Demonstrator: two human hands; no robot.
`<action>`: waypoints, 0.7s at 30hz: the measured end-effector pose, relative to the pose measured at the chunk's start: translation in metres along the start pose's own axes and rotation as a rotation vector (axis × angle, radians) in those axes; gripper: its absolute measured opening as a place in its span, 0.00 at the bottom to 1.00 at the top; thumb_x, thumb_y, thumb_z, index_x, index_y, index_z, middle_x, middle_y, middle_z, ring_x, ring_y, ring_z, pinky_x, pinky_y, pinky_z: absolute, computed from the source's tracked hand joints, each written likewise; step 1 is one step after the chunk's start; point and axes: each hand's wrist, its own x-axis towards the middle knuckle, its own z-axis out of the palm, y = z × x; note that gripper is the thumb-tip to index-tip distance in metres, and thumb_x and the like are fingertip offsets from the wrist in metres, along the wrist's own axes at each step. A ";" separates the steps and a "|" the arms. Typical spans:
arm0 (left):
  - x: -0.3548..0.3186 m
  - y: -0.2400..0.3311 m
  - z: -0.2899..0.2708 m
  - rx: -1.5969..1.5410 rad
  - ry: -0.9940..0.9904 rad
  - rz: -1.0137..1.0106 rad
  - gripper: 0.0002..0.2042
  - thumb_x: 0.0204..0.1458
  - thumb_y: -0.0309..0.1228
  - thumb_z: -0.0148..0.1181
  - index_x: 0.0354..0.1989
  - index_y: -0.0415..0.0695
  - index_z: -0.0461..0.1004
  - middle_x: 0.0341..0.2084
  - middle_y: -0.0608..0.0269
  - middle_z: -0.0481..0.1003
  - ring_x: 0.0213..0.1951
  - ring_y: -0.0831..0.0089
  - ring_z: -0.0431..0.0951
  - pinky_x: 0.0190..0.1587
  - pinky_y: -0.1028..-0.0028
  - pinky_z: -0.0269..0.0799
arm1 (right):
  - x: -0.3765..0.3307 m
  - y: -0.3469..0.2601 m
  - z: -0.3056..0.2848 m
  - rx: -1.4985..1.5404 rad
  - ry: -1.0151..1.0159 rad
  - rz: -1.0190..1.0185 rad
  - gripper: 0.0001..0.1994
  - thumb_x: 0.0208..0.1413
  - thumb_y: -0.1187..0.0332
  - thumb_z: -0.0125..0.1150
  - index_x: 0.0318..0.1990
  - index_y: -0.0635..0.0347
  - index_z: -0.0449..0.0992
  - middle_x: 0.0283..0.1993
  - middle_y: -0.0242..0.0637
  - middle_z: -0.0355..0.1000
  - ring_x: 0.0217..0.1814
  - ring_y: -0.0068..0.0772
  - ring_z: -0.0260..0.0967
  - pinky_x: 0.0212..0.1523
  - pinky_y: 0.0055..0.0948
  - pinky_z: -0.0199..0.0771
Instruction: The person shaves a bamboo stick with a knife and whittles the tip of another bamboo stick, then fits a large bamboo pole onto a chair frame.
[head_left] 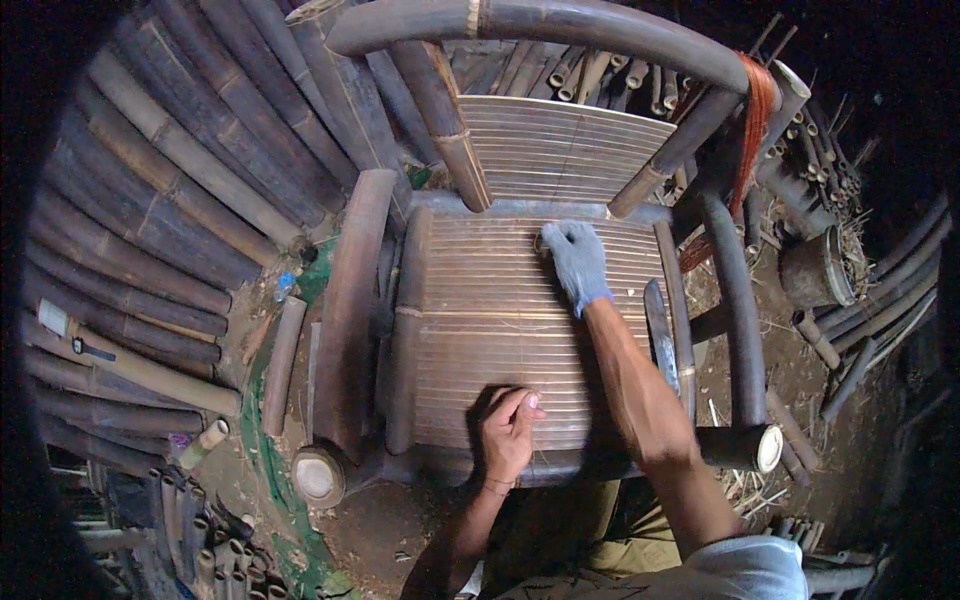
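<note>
A bamboo chair [738, 300] stands in front of me, its seat [480, 340] made of thin slats. My left hand [510, 430], bare, rests near the seat's front edge with fingers pinched together, perhaps on a thin strand; I cannot tell. My right hand [577, 258] wears a grey glove and presses on the slats at the back of the seat, fingers curled against them. A dark blade-like tool [660, 335] lies along the seat's right edge. The slatted backrest [560, 145] rises beyond the right hand.
Thick bamboo poles [150, 220] lie stacked on the left. An orange cord bundle [755, 125] hangs on the chair's top rail at right. Cut bamboo tubes [215, 555] stand at lower left, and more pieces and a round metal container [815, 270] sit at right.
</note>
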 end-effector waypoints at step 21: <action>0.119 0.103 0.020 -0.351 -0.295 0.112 0.15 0.64 0.40 0.55 0.41 0.39 0.79 0.30 0.64 0.79 0.27 0.83 0.74 0.29 0.82 0.72 | -0.088 -0.074 -0.148 0.796 -0.309 -0.117 0.05 0.55 0.72 0.58 0.33 0.64 0.78 0.48 0.40 0.72 0.48 0.31 0.69 0.47 0.27 0.70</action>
